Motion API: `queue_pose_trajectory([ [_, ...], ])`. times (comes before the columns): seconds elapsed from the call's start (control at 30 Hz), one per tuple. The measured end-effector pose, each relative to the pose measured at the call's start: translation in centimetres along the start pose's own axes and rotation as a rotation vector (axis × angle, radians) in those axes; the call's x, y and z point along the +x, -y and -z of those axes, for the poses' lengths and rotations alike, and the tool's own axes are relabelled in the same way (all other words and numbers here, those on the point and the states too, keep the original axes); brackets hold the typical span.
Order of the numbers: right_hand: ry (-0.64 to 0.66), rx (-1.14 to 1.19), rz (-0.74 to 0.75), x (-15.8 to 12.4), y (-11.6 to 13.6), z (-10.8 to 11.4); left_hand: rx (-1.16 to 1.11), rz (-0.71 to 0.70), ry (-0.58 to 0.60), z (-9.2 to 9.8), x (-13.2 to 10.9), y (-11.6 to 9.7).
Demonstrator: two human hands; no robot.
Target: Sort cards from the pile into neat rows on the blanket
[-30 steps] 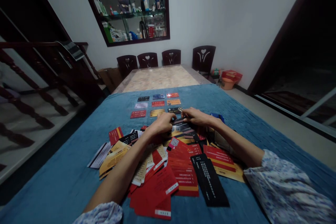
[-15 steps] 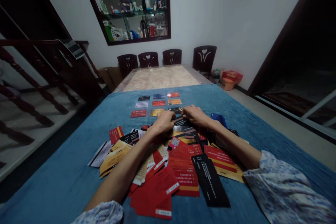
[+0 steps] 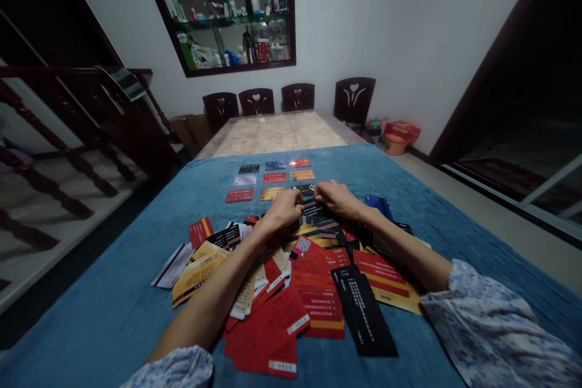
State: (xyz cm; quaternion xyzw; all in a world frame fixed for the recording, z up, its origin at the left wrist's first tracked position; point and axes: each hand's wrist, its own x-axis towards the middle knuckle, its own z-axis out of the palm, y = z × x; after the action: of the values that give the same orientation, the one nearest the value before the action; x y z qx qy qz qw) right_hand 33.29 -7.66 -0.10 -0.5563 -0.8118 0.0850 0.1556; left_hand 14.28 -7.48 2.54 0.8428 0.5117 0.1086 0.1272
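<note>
A black card (image 3: 302, 190) with a pale and gold design lies at the right end of the nearest row of cards. My left hand (image 3: 284, 209) is closed, its fingertips at the card's lower left edge. At its right edge, the curled fingers of my right hand (image 3: 337, 199) pinch it. Beside it in the row are a gold card (image 3: 271, 194) and a red card (image 3: 239, 195). Below my hands spreads a loose heap of cards, among them red cards (image 3: 268, 327), a black card with white print (image 3: 364, 315) and yellow cards (image 3: 200, 273).
Two farther rows hold a blue card (image 3: 275, 165), an orange card (image 3: 302, 175) and several others. A blue cloth (image 3: 122, 267) covers the near table; bare tabletop (image 3: 277, 135) shows beyond. Dark chairs (image 3: 297, 97) stand at the far end, and blue cards (image 3: 378, 206) lie past my right forearm.
Both hands stay at the black card with almost no movement. The whole view has shifted very slightly.
</note>
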Motion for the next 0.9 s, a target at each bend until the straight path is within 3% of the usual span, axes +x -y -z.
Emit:
queue_pose_trajectory([
  [0.17,-0.027,0.014,0.007,0.1,-0.2,-0.2,0.051,0.043,0.085,-0.5,0.1,0.1],
  [0.33,-0.026,0.017,0.061,0.1,-1.3,-0.2,0.054,0.073,0.096,-0.9,0.2,0.2],
  [0.57,0.079,0.052,0.1,-0.5,-1.5,0.9,0.091,0.091,0.003,0.1,-0.2,-0.4],
  [0.9,0.085,0.018,0.105,-0.6,-1.6,1.0,0.012,0.131,-0.158,0.1,0.4,0.7],
])
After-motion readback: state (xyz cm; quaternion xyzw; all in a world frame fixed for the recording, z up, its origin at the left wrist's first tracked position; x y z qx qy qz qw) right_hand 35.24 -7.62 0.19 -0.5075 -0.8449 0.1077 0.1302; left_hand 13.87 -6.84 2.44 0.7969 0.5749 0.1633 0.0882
